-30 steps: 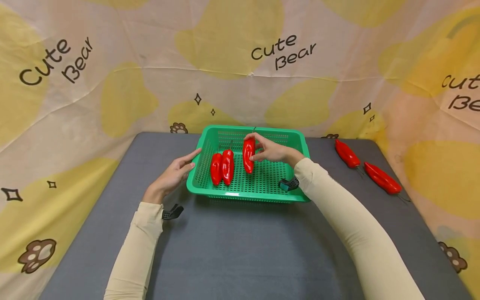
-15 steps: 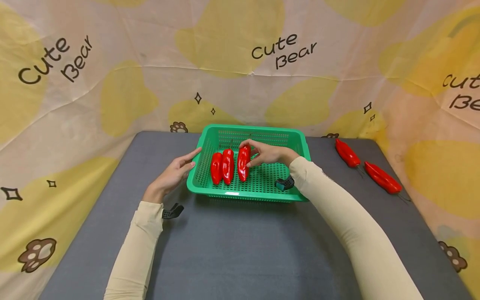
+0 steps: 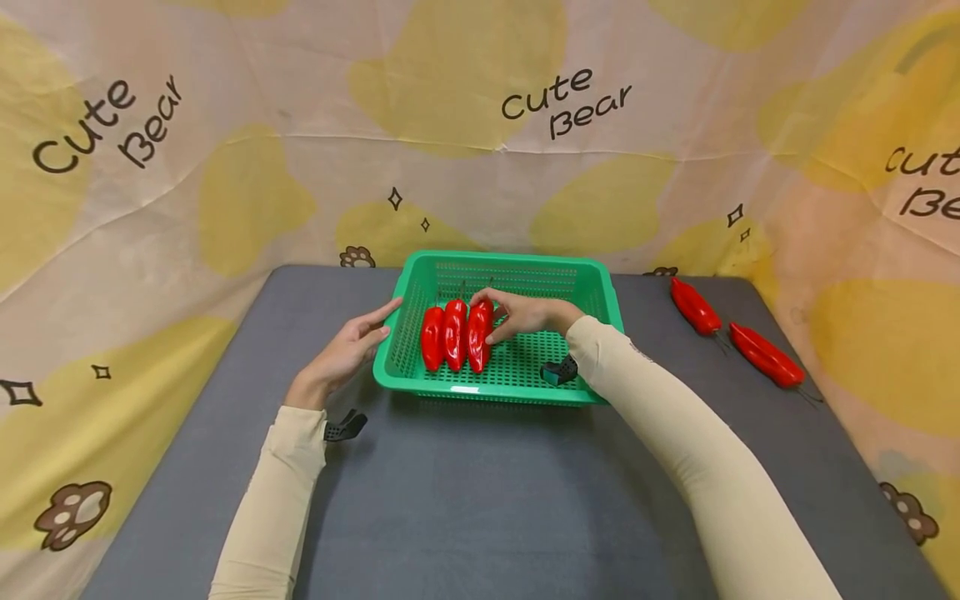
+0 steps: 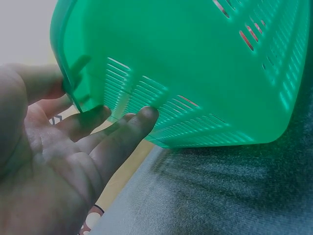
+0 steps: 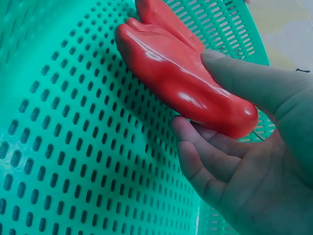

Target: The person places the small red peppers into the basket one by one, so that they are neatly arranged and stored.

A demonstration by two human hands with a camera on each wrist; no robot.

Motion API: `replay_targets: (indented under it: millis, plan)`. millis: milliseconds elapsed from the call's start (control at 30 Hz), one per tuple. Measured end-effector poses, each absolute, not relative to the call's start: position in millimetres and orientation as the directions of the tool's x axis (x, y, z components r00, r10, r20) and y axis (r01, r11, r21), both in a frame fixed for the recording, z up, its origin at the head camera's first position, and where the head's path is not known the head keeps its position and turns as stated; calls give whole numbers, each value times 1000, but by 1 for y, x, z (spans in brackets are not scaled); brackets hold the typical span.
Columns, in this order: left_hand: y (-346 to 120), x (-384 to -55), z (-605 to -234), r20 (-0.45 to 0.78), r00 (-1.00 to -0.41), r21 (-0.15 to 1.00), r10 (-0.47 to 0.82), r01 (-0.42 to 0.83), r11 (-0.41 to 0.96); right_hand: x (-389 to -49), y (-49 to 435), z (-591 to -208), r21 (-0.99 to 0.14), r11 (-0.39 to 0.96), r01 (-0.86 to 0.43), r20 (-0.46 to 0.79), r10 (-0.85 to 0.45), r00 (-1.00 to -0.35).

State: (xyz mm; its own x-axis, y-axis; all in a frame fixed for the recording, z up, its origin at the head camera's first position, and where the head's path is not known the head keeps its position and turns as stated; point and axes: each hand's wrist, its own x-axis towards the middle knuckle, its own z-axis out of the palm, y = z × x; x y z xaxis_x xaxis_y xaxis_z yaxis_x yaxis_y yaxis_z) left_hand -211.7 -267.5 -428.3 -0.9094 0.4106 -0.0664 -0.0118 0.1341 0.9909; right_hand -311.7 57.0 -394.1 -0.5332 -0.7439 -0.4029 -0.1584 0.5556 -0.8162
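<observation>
Inside the green perforated basket [image 3: 525,392], three glossy red chili peppers lie side by side. My right hand [image 3: 521,315] holds the rightmost pepper [image 3: 479,337] with thumb on one side and fingers on the other; in the right wrist view its lower end lies along the basket floor. The middle pepper [image 3: 456,333] and the left pepper [image 3: 432,337] lie close by on its left. My left hand [image 3: 341,354] touches the basket's left side. In the left wrist view, that hand's fairly straight fingers [image 4: 139,125] rest against the outer wall near the rim.
Two more red peppers, an upper one [image 3: 695,307] and a lower one [image 3: 767,357], lie on the grey table [image 3: 480,500] right of the basket. Behind the table hangs a patterned cloth [image 3: 465,167], which also rises along both sides.
My right hand has lowered the pepper into the basket and moved it left, beside the other two. The left hand has stayed at the basket's side.
</observation>
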Motion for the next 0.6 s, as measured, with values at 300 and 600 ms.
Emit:
replay_targets:
  millis: [300,600]
  plan:
    - [-268,-210,-429,-63,-909,993,413,-15,119,-313,52,-400,-805,574,-147,-421,-729,-540]
    - [-268,-210,-429,-55,-906,994,420,-10,108,-315,50,-404,-802,577,-155,-420,-728,-542]
